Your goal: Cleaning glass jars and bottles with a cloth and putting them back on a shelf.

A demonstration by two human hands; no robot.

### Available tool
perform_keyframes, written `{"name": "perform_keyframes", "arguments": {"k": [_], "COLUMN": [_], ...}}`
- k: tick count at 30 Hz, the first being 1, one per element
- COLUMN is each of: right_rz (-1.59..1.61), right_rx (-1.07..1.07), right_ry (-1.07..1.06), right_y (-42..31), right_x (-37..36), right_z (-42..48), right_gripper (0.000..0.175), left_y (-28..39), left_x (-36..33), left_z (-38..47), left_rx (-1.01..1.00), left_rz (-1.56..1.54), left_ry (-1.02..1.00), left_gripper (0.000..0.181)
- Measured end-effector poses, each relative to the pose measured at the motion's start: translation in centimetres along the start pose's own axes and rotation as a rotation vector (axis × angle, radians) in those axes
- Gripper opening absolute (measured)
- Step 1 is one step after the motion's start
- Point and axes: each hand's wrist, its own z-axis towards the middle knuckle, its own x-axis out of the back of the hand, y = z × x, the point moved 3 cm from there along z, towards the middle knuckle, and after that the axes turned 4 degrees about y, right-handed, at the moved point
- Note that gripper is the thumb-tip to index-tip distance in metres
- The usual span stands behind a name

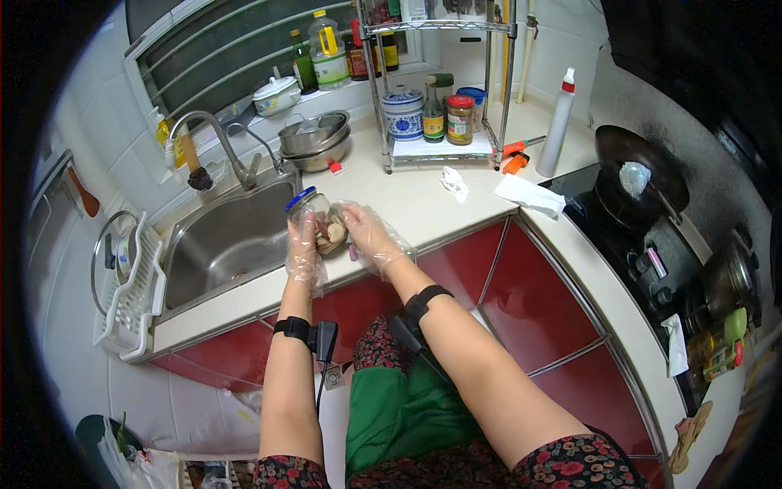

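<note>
A glass jar (333, 237) with a blue lid (301, 198) is tilted over the counter's front edge, just right of the sink; pale and reddish pieces show inside it. My left hand (303, 241), in a clear plastic glove, grips the jar's left side. On the jar's right side lies my right hand (366, 235), gloved the same way, its fingertips against the glass or a small dark thing there; which one I cannot tell. A bit of something purple shows below the right fingers. Both wrists carry black straps with small devices.
At left are a steel sink (229, 244), its faucet (211, 122) and a white dish rack (137, 293). Metal bowls (317, 143) and a wire shelf (443, 156) stand behind. A spray bottle (557, 125), a white paper towel (530, 194) and a stove with a wok (663, 153) are at right.
</note>
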Motion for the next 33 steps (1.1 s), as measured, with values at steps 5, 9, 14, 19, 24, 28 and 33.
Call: {"name": "perform_keyframes", "arguments": {"k": [5, 9, 14, 19, 24, 28, 33], "right_rz": [-0.020, -0.040, -0.075, -0.118, -0.133, -0.861, -1.377], "right_rx": [-0.006, -0.013, 0.000, -0.175, -0.363, -0.267, 0.018], "right_ry": [-0.020, -0.005, -0.026, -0.159, -0.264, -0.449, -0.655], "right_y": [0.1, 0.3, 0.4, 0.3, -2.5, -3.9, -6.1], "right_x": [0.3, 0.2, -0.1, 1.1, 0.5, 3.1, 0.4], "right_z": [0.0, 0.2, 0.4, 1.5, 1.3, 4.3, 4.1], "right_gripper": [0.035, 0.033, 0.033, 0.038, 0.038, 0.039, 0.039], "left_y": [-0.3, 0.0, 0.1, 0.1, 1.1, 1.6, 1.7], "left_x": [-0.3, -0.2, 0.0, -0.7, 0.0, -1.7, 0.6], "left_z": [0.0, -0.3, -0.4, -0.3, -1.1, -0.9, -1.1], "left_rx": [0.004, 0.017, -0.010, -0.034, -0.049, -0.083, -0.047], "left_rz": [0.007, 0.018, -0.011, 0.074, 0.145, 0.278, 0.274], "left_ry": [0.050, 0.050, 0.045, 0.016, 0.041, 0.048, 0.060], "left_gripper": [0.066, 0.066, 0.064, 0.061, 0.064, 0.069, 0.070]}}
